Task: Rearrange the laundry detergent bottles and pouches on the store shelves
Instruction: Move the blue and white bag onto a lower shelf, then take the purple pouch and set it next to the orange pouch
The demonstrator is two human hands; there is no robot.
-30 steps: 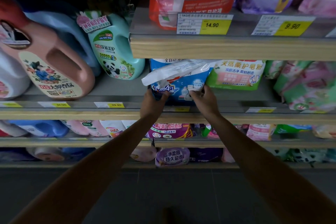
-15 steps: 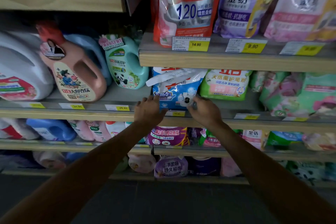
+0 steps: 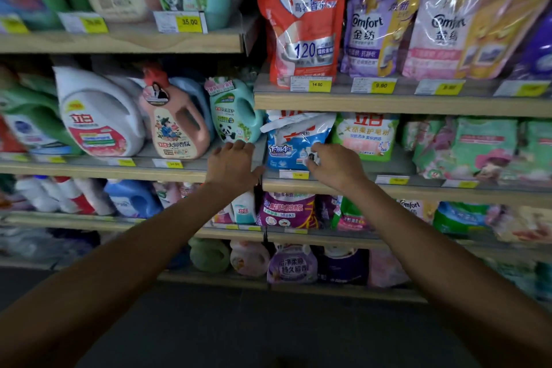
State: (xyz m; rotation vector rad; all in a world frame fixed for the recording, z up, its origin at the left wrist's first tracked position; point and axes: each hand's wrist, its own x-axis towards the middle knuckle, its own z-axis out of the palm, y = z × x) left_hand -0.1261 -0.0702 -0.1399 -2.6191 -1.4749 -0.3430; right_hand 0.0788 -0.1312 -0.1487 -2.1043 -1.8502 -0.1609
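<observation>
Your right grip [image 3: 334,166] pinches the blue pouch [image 3: 294,143] low; left grip [image 3: 233,163] beside it, open. Soft, slumpy bag, likely: hold both bottom corners.

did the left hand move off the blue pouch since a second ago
Yes. The left hand has slid left, off the blue pouch, and now sits below the teal bottle. The right hand holds the pouch's lower corner.

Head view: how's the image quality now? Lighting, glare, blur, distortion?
Head view: dim, floor nearly black; glare streaks on the Comfort pouches and the blue pouch; left-edge bottles and far-right pouches smeared; wide-angle bends the shelf edges.
</observation>
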